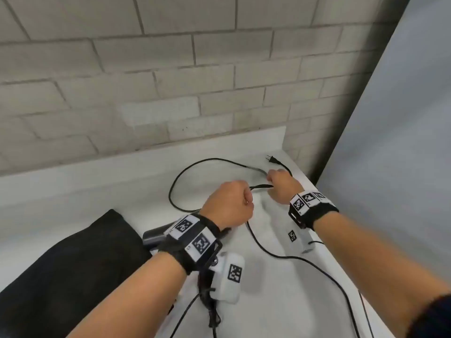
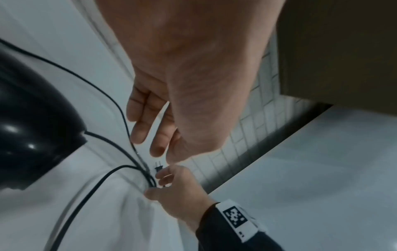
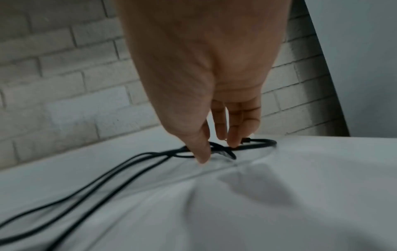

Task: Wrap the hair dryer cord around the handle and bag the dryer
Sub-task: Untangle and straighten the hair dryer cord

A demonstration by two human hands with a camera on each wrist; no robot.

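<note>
The black hair dryer (image 1: 152, 236) lies on the white cloth, mostly hidden under my left wrist; the left wrist view shows its glossy body (image 2: 32, 127). Its black cord (image 1: 175, 181) loops toward the wall and ends in a plug (image 1: 272, 160) at the far right corner. My left hand (image 1: 229, 206) is curled over the cord just beyond the dryer, fingertips (image 2: 158, 151) beside the strands. My right hand (image 1: 271, 181) pinches gathered strands of cord (image 3: 107, 178) against the cloth, thumb and fingers (image 3: 233, 141) pressing down near the plug (image 2: 158, 167).
A black bag (image 1: 73, 264) lies flat at the near left, next to the dryer. A brick wall (image 1: 170, 81) backs the table. A grey panel (image 1: 402, 142) stands along the right, close to the table's right edge (image 1: 324, 198). More cord trails toward me (image 1: 317, 267).
</note>
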